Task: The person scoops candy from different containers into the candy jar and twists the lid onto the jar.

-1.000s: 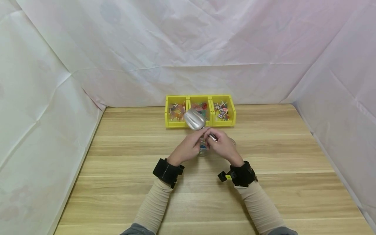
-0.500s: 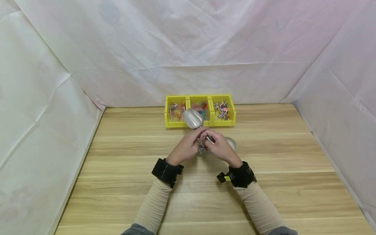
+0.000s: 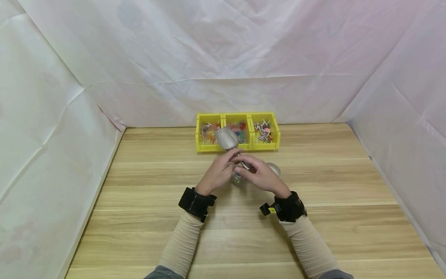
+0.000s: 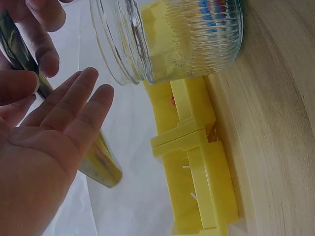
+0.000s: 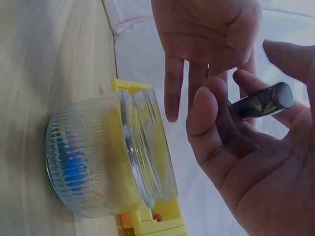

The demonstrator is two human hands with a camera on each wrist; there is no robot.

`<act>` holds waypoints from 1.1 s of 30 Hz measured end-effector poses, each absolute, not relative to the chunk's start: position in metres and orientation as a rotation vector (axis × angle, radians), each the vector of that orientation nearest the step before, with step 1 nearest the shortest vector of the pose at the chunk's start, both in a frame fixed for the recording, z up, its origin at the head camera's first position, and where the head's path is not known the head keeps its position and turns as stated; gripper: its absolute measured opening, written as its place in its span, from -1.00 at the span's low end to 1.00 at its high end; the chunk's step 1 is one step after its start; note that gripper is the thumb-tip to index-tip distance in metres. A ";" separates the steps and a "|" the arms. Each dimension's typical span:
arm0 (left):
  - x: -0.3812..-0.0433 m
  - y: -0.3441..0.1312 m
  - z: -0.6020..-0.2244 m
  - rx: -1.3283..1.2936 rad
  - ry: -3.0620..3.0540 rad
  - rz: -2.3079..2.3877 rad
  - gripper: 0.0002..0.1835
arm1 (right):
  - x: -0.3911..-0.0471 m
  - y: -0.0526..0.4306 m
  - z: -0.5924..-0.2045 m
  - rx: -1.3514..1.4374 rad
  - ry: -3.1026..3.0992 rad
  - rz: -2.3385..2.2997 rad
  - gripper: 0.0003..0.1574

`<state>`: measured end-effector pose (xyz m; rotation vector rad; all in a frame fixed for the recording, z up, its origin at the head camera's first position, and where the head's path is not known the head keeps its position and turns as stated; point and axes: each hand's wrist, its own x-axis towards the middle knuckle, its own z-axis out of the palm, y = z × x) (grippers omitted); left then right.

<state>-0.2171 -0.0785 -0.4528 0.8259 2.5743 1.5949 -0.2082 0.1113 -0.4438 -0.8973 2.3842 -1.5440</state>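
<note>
In the head view, my right hand (image 3: 262, 176) holds a metal scoop (image 3: 227, 138) by its handle, which shows among the curved fingers (image 5: 211, 123) in the right wrist view. The bowl points away from me, back towards the bins. My left hand (image 3: 216, 174) lies against the scoop's neck, its fingers (image 4: 74, 105) straight and overlapping the scoop in the left wrist view. Below both hands a ribbed glass jar (image 5: 93, 157) stands upright on the table, its mouth uncovered. Blue and red sweets (image 5: 74, 164) lie at its bottom. In the head view the hands partly hide the jar.
Three joined yellow bins (image 3: 237, 147) with lollipops and colourful sweets stand at the back of the wooden table (image 3: 156, 186). A round lid (image 3: 274, 169) lies just right of the jar, partly behind my right hand. White cloth walls (image 3: 223, 50) enclose the back and sides.
The scoop's bowl has shifted slightly left and tilted. My right fingers have straightened somewhat along the handle, and the right thumb has moved left over the jar. My left hand has drifted slightly left.
</note>
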 end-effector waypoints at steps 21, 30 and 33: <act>-0.217 -0.077 -0.453 0.693 2.490 1.792 -0.61 | -0.209 0.114 -0.441 -0.828 2.264 -1.627 -0.39; -0.214 -0.075 -0.452 0.541 2.271 1.943 -0.58 | -0.211 0.112 -0.444 -0.822 2.289 -1.609 -0.48; -0.214 -0.074 -0.451 0.536 2.209 2.008 -0.60 | -0.210 0.112 -0.445 -0.820 2.308 -1.603 -0.48</act>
